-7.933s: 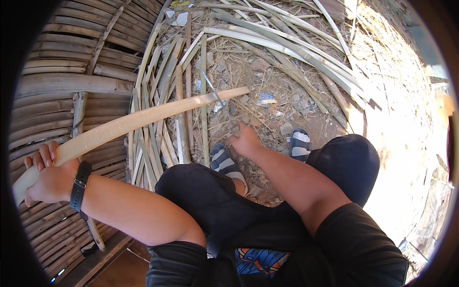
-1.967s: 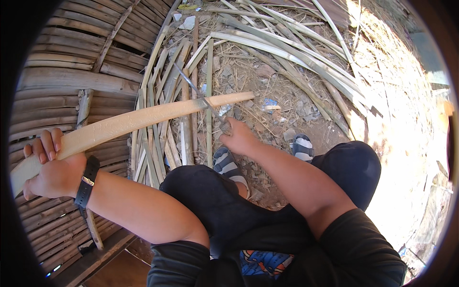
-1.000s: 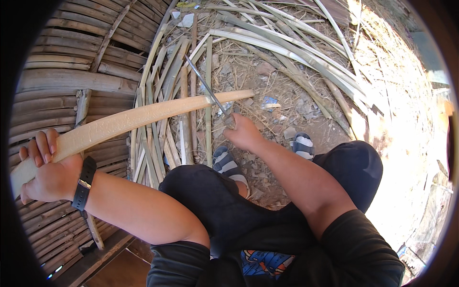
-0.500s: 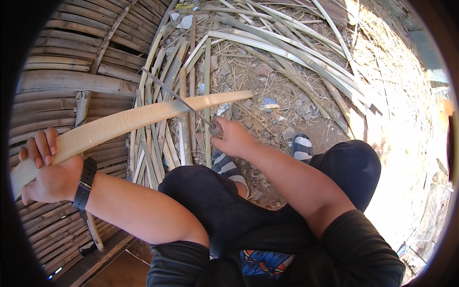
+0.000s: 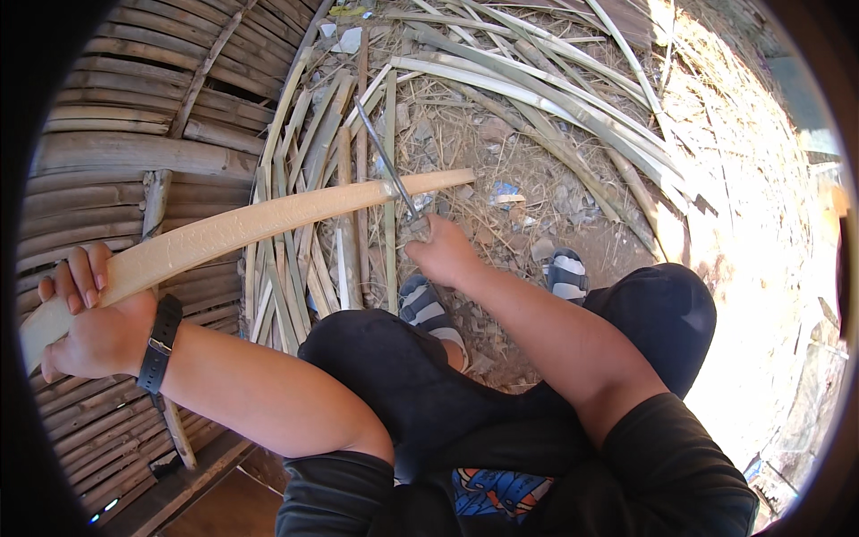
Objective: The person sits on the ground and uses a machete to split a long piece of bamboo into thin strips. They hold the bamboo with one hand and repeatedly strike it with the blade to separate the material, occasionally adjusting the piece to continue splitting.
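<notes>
A long pale bamboo strip (image 5: 268, 219) slants across the left and middle of the view, its inner face up and its narrower end pointing right. My left hand (image 5: 94, 318) is closed round the strip's wide end, fingers over the far edge and thumb beneath. In my right hand (image 5: 443, 252) is the handle of a long, thin-bladed knife (image 5: 383, 150), mostly covered by my fingers. Its blade crosses the strip close to the node near the narrow end, tip pointing away from me. A small pale patch shows on the strip beside the blade.
Split bamboo strips (image 5: 318, 134) lie heaped on the ground under the held strip. More long strips (image 5: 546, 94) spread across the far ground among shavings and litter. A slatted bamboo wall (image 5: 143, 152) stands at left. My sandalled feet (image 5: 565, 276) rest beyond my knees.
The knife blade has slid along the strip to the right, and its tip has swung right and away from me. My right hand shifted slightly right. The left hand holds its place.
</notes>
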Demonstrator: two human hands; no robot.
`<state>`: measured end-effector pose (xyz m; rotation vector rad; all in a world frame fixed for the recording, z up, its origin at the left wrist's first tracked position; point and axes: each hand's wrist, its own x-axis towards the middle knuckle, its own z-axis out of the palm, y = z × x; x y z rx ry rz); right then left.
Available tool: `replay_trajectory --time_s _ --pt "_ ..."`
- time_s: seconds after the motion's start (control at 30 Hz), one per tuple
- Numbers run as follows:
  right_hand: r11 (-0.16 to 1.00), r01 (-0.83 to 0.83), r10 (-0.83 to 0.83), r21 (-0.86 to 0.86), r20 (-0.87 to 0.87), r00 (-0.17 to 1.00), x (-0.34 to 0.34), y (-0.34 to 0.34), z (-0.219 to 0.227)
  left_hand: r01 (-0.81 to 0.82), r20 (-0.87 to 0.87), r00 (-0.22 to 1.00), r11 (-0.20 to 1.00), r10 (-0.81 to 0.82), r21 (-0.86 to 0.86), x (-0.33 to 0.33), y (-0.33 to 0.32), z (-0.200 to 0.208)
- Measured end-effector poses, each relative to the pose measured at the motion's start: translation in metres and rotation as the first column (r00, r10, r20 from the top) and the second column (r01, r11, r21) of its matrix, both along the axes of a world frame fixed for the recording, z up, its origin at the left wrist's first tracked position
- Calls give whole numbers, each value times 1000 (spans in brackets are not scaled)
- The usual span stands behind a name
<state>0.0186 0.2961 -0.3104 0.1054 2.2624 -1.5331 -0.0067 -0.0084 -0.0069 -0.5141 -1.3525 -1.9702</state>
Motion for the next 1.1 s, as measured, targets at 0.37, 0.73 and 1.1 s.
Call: replay_trajectory --time_s 0.37,0.73,1.1 --pt "992 34 -51 118 151 987 -3 42 -76 -149 35 988 989 148 16 -3 -14 -9" --pt "963 58 -83 262 85 993 22 35 -95 -572 161 812 820 561 29 -2 29 -3" --pt "998 52 -50 19 -97 994 11 4 -38 -78 23 997 997 78 17 8 11 3"
